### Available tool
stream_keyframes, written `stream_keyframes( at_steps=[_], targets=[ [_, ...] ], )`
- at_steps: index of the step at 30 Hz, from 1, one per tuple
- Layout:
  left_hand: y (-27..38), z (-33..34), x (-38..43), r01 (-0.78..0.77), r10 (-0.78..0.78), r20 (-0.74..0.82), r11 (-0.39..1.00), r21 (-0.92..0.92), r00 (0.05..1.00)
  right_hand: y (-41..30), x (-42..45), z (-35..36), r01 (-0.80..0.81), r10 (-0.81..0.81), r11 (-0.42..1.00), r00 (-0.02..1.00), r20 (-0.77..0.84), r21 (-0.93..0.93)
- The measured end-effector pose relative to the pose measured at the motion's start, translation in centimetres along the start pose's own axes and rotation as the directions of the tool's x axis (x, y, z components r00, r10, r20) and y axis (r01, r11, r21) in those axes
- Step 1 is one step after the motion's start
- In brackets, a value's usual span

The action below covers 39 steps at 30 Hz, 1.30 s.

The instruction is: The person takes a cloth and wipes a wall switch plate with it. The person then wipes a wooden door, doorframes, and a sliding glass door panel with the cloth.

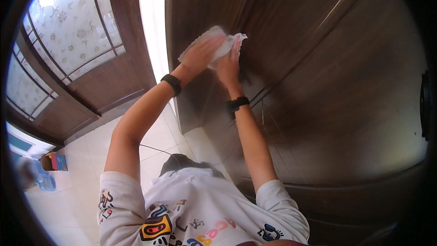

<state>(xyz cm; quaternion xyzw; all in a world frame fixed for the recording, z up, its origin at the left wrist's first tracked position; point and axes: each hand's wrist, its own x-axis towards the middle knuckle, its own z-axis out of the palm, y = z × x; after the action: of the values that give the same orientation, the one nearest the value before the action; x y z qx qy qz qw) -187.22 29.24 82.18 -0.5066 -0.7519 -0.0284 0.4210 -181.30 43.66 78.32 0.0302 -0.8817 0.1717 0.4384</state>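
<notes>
A thin white cloth or wipe [215, 62] lies spread against a dark brown wooden panel [293, 41], likely a cabinet or door front. My left hand [202, 52] presses flat on the cloth near the panel's left edge, its fingers pointing up and right and slightly blurred. Beside it, my right hand [230, 64] has its fingers extended over the cloth's right part, by a crumpled corner. The two hands are close together. Each wrist wears a black band. Reflections of the right hand and arm show in the glossy wood.
Brown doors with patterned glass [80, 30] stand at the left, beyond a white wall edge [153, 24]. Pale floor tiles [82, 184] lie below. A small open box [54, 161] and a blue translucent plastic item [46, 180] sit at the lower left.
</notes>
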Motion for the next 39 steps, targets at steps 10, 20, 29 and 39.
stream_keyframes(
  at_steps=[10, 20, 29, 39],
  targets=[
    [-3.6, -14.2, 6.7, 0.21, -0.236, -0.556, 0.971, -0.111, 0.797, -6.2, 16.1, -4.8, 0.416, -0.393, 0.909, 0.841, -0.373, -0.019],
    [-8.6, -9.0, 3.5, 0.269, -0.59, -0.356, 0.718, -0.642, 0.725, -11.0, 17.1, -0.7, 0.322, -0.245, 0.947, 0.756, -0.607, 0.018],
    [-6.7, -6.0, 2.8, 0.156, -0.595, -0.451, 0.701, -0.696, 0.665, -7.3, 14.2, 1.8, 0.259, -0.188, 0.965, 0.774, -0.605, 0.031],
    [-7.4, -5.0, 2.0, 0.156, -0.514, -0.472, 0.777, -0.61, 0.716, -6.8, 14.1, 2.0, 0.276, -0.175, 0.96, 0.729, -0.662, 0.05]
  ],
)
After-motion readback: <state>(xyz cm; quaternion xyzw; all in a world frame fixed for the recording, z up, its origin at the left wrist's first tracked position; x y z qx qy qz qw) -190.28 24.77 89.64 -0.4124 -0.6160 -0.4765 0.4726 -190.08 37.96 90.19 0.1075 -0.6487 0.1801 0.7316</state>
